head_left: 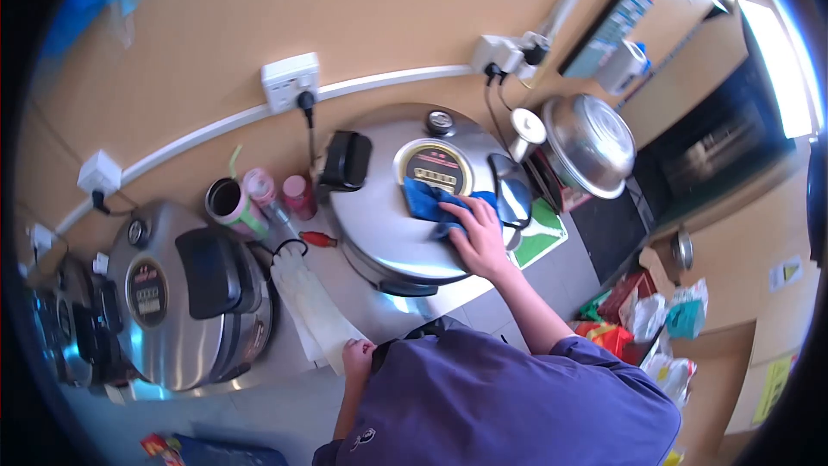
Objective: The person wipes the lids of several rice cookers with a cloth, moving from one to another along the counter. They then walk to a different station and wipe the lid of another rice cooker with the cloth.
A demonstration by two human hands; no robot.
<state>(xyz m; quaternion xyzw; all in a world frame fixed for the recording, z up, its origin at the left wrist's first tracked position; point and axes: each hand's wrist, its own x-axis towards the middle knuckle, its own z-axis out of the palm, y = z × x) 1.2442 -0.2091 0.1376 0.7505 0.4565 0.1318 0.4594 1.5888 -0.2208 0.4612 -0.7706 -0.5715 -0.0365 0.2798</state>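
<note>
A blue cloth [424,200] lies bunched on the shiny steel lid of a large round electric griddle [388,229], just below its round control panel [435,166]. My right hand [479,237] presses on the cloth, its fingers bent over the folds. My left hand [358,355] is low at the counter's front edge, fingers curled in. It is beside the end of a pale long glove [315,302]; whether anything is inside the fingers is hidden. The griddle's black handle [347,160] stands at its left side.
A second griddle [185,293] stands left, with another beyond it. Behind the glove are a dark-mouthed cup [228,203], pink bottles [297,194] and a red-handled tool [317,239]. A steel bowl [591,147] sits right. Plugged cords hang from wall sockets [291,82].
</note>
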